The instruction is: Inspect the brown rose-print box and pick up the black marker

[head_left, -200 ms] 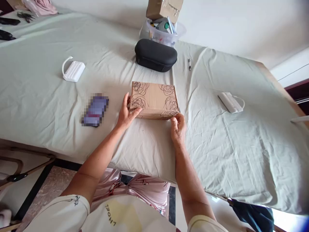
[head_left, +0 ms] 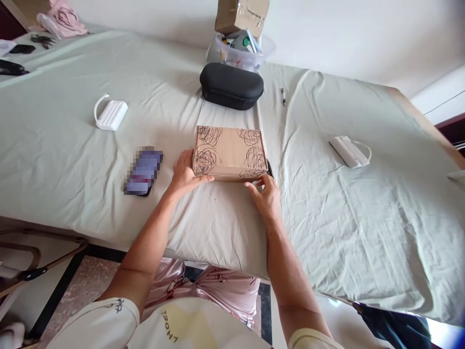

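Note:
A closed cardboard box [head_left: 229, 150] lies in front of me, with black scribbled loops near its top corners. My left hand [head_left: 184, 175] is around its front left corner, the thumb along the front face and the fingers against the left side. At the front right corner, my right hand [head_left: 266, 194] has its fingertips on the box, with the thumb apart at the lower front edge. Part of a small black thing [head_left: 269, 168] shows beside the box's right side; its kind is hidden.
Beyond the box sits a black hard case [head_left: 231, 86], with a plastic basin [head_left: 241, 60] of items and another carton [head_left: 242, 17] behind. A phone [head_left: 144, 171] and a white power bank [head_left: 112, 115] lie left. Right are a pen [head_left: 283, 97] and another white device [head_left: 349, 151].
The box has come down flatter and slightly towards me. My right thumb has slid left along its front edge, and my left fingers have moved lower down its side.

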The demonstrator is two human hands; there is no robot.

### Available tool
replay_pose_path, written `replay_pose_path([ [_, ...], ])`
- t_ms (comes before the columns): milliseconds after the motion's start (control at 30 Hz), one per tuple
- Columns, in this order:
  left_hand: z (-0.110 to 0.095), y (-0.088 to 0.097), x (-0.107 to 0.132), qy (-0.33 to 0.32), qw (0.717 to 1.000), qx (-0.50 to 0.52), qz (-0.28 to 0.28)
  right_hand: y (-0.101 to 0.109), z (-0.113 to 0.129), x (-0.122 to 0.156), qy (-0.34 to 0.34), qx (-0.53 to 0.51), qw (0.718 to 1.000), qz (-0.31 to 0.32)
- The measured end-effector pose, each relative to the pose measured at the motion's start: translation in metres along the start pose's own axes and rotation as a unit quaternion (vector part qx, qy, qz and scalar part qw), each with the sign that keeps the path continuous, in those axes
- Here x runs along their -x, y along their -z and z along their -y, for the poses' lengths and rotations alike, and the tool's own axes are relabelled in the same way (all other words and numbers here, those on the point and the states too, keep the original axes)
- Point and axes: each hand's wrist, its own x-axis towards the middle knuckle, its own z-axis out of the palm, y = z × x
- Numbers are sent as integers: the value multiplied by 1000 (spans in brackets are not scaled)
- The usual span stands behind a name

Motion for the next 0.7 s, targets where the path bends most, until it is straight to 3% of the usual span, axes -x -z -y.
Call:
replay_pose_path([
  [100, -5, 7, 3, 74, 985, -135, 78, -2, -7, 1, 0, 60, 998, 25],
  [167, -10, 6, 5, 98, 976, -169, 99, -5, -11, 1, 1, 85, 996, 34],
  [400, -26, -7, 7, 106, 976, -182, 48, -21, -14, 0, -34, 124, 992, 1],
  [567, -30, -6, 6, 99, 980, -172, 34, -25, -11, 2, -33, 112, 992, -37],
  [700, -28, -1, 3, 83, 983, -160, 38, -20, -10, 2, -20, 60, 998, -12],
])
